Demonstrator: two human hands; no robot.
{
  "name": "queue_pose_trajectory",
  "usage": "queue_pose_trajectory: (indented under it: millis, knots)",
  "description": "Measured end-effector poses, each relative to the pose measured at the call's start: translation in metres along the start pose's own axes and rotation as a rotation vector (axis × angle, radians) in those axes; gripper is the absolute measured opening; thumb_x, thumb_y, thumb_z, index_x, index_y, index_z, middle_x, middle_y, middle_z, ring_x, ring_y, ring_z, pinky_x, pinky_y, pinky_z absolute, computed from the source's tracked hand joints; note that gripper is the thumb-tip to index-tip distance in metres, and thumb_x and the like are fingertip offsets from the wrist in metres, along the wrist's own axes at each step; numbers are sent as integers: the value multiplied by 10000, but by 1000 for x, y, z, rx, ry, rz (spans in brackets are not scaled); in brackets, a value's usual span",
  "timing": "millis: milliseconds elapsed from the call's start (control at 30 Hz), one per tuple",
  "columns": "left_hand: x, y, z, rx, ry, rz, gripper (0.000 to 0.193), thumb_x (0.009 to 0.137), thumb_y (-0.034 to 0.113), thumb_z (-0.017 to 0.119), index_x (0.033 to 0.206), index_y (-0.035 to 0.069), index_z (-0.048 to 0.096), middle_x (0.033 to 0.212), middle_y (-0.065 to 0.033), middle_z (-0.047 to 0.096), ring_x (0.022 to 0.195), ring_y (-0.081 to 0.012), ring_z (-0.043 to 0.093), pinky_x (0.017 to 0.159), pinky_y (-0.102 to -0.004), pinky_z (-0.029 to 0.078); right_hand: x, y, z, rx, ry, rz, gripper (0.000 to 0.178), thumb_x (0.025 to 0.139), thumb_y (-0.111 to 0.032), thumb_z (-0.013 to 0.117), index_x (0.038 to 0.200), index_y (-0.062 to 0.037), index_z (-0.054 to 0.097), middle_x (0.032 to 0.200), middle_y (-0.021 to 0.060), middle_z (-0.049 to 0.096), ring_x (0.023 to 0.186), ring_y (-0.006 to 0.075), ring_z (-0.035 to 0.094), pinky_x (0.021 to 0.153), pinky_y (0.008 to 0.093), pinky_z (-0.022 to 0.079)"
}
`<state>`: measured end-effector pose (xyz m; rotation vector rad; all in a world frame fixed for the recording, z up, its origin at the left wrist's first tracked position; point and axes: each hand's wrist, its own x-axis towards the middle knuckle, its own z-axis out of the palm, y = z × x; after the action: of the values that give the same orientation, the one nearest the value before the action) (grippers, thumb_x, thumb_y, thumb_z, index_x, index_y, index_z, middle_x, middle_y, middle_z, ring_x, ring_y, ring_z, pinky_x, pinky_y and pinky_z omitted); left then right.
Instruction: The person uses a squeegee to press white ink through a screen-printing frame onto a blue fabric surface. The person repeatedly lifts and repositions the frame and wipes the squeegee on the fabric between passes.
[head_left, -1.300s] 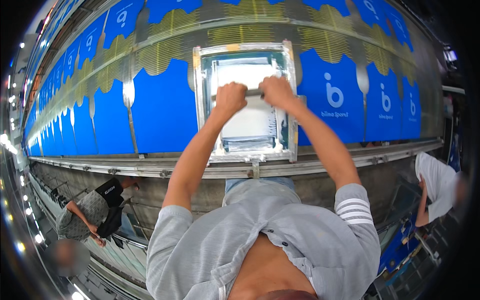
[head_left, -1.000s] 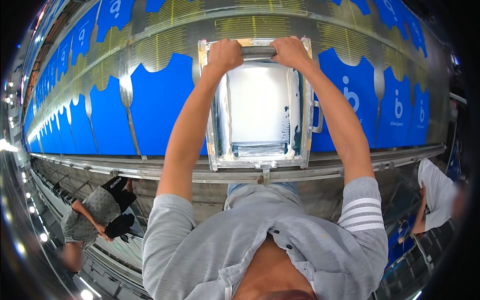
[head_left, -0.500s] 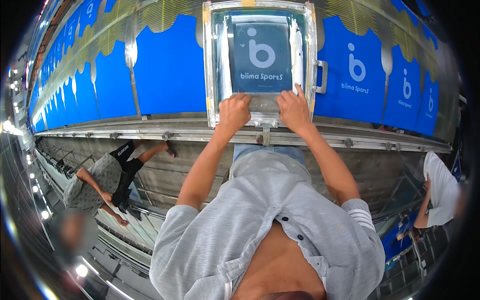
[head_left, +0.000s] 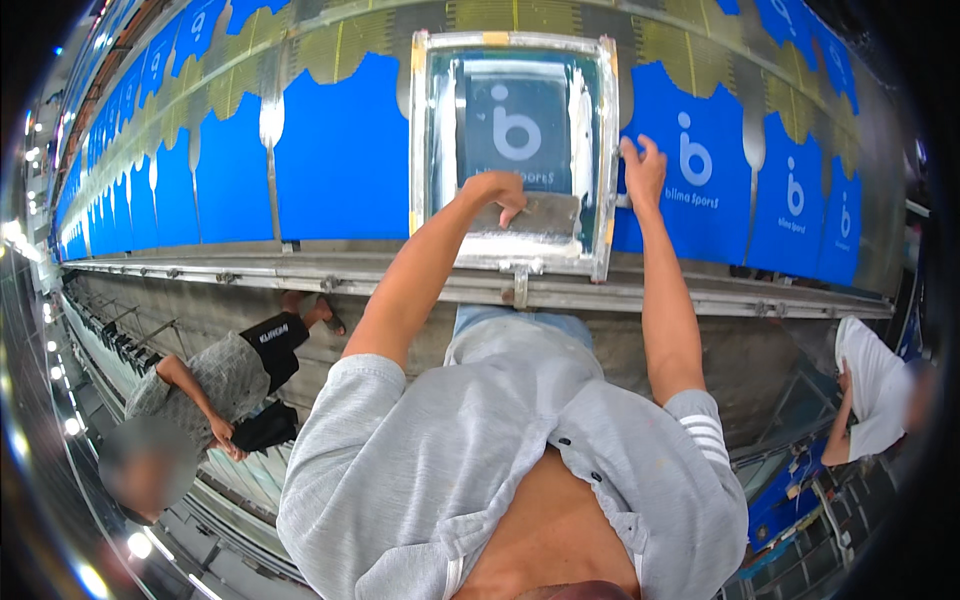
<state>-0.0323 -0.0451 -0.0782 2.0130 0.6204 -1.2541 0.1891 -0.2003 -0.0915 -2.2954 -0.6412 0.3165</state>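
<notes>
A metal-edged printing screen (head_left: 420,150) lies over the row of blue fabric pieces, its mesh showing a pale round emblem. At its near end rests a flat grey squeegee (head_left: 553,215). Above the squeegee's left part hangs my left hand (head_left: 495,190), bent at the wrist, thumb hanging apart from the fingers; it appears to grip nothing. My right hand (head_left: 645,172) is at the handle (head_left: 622,201) on the screen's right side, covering most of it. Its thumb and fingers are spread. Just right of it lies a printed blue fabric piece (head_left: 695,150).
Unprinted blue fabric pieces (head_left: 340,160) continue to the left, printed ones (head_left: 795,200) to the right. A metal rail (head_left: 400,282) with clamps runs along the table's near edge. One person (head_left: 190,385) stands behind at left, another (head_left: 875,385) at right.
Both hands have come off their grip on the squeegee. My right hand has moved right to the screen's handle; my left has turned downward. The view has shifted slightly.
</notes>
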Motion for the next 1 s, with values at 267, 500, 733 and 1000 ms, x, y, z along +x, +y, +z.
queue_pose_trajectory:
  millis: [267, 500, 733, 1000]
  knots:
    - [-20, -46, -181, 184, 311, 257, 383, 573, 164, 824, 908, -14, 767, 865, -253, 726, 812, -370, 712, 702, -480, 534, 0, -4, -7, 272, -247, 323, 297, 923, -262, 701, 1094, -22, 737, 955, 77, 724, 863, 163, 648, 798, 327, 506]
    - [-7, -33, -154, 95, 1132, 89, 208, 693, 102, 652, 868, 97, 764, 857, -197, 728, 821, -380, 712, 708, -487, 560, 6, -6, -13, 184, -202, 253, 334, 885, -297, 727, 1079, -25, 743, 989, 118, 743, 914, 238, 682, 843, 351, 511]
    - [-54, 8, 123, 1, 1452, 235, 342, 750, -38, 578, 1073, 3, 680, 1155, -179, 687, 1085, -348, 665, 909, -455, 526, 12, -11, -4, 131, -191, 188, 330, 876, -340, 729, 986, -30, 754, 918, 149, 752, 873, 277, 706, 792, 377, 522]
    - [-114, 3, 158, -69, 1324, 308, 489, 711, -85, 606, 1193, -16, 642, 1275, -159, 641, 1198, -323, 606, 989, -447, 490, -1, -43, -5, 212, -15, 51, 290, 906, -257, 710, 971, 21, 761, 920, 121, 761, 833, 197, 695, 773, 336, 526]
